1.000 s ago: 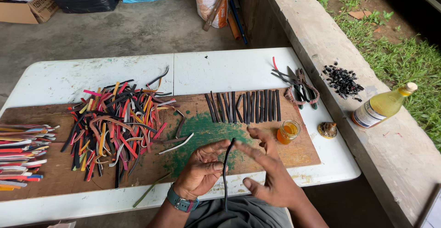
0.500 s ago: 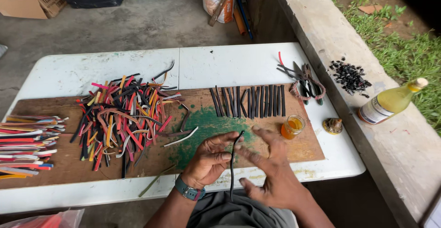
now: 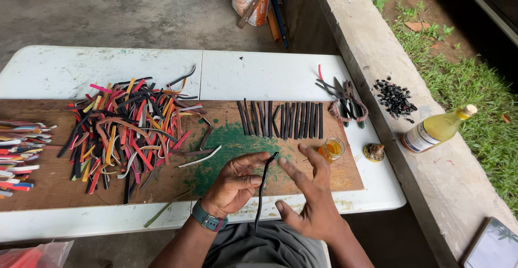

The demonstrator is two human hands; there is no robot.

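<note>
Black strip [image 3: 262, 190], thin and slightly curved, is pinched in the left hand [image 3: 234, 184] between thumb and fingers, its upper tip near the right hand's fingertips and its lower end hanging past the near edge of the table [image 3: 75, 68]. The left hand is curled closed on the strip; a teal watch [image 3: 208, 219] sits on its wrist. The right hand [image 3: 307, 198] is just beside it, fingers spread and open, holding nothing, with the forefinger close to the strip's upper tip. Both hands hover over a brown board [image 3: 345, 173] with a green-stained patch. Beyond the hands lies a neat row of black strips [image 3: 280, 119]. To the left of the left hand is a loose heap of coloured strips [image 3: 127, 130]. Just beyond the right hand stands a small jar of amber liquid [image 3: 331, 149]. Further right, on the concrete ledge [image 3: 431, 192], lies a bottle of yellow liquid [image 3: 434, 130].
</note>
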